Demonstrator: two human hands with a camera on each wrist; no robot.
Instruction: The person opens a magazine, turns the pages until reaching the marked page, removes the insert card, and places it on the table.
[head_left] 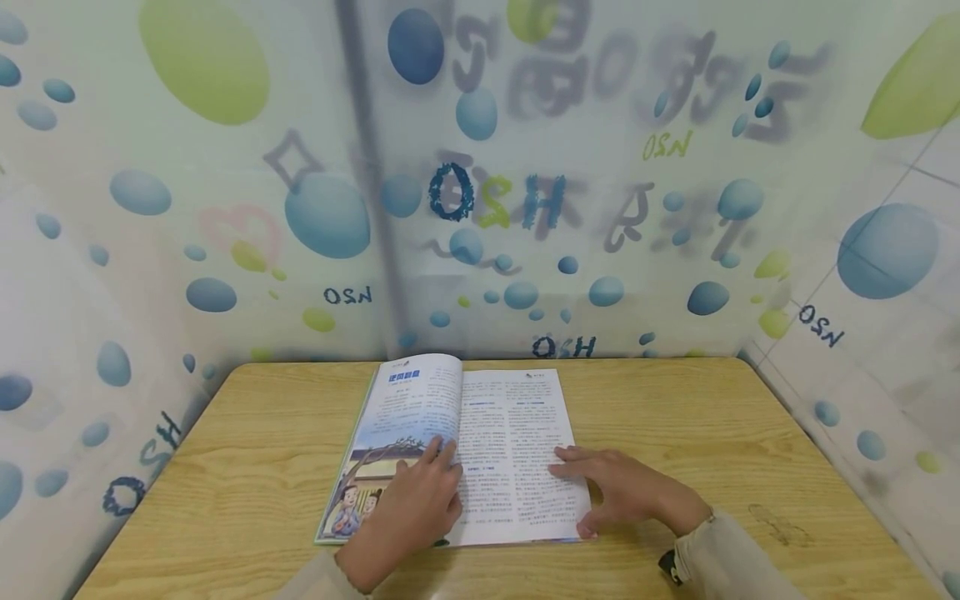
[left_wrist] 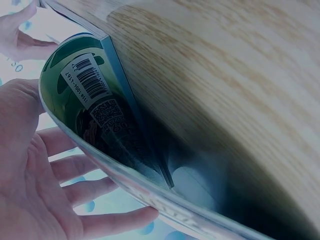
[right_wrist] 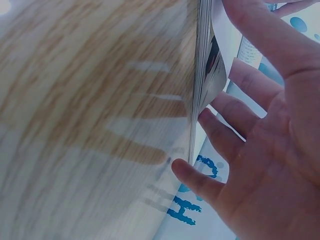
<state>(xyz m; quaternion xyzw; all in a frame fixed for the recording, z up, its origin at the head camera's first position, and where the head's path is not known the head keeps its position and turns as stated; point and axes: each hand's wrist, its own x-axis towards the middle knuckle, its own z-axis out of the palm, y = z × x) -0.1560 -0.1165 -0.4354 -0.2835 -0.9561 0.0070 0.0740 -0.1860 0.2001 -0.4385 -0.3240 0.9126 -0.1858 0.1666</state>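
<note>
A magazine (head_left: 517,458) lies open on the wooden table, its left page showing a coloured illustration and its right page columns of text. My left hand (head_left: 420,500) rests on the left page near the spine, fingers extended. In the left wrist view those fingers (left_wrist: 75,192) spread against the curved left side, and a barcode (left_wrist: 90,80) shows on the cover's inside curve. Along the right page's outer edge lies my right hand (head_left: 618,487), fingertips on the text and thumb at the lower corner. In the right wrist view a page (right_wrist: 219,75) bows up beside the spread fingers.
Wood-grain table (head_left: 247,467) surrounds the magazine on both sides. A translucent curtain (head_left: 420,275) with blue and green dots and lettering hangs behind the table and along its sides. A dark band (head_left: 670,568) shows at the right sleeve.
</note>
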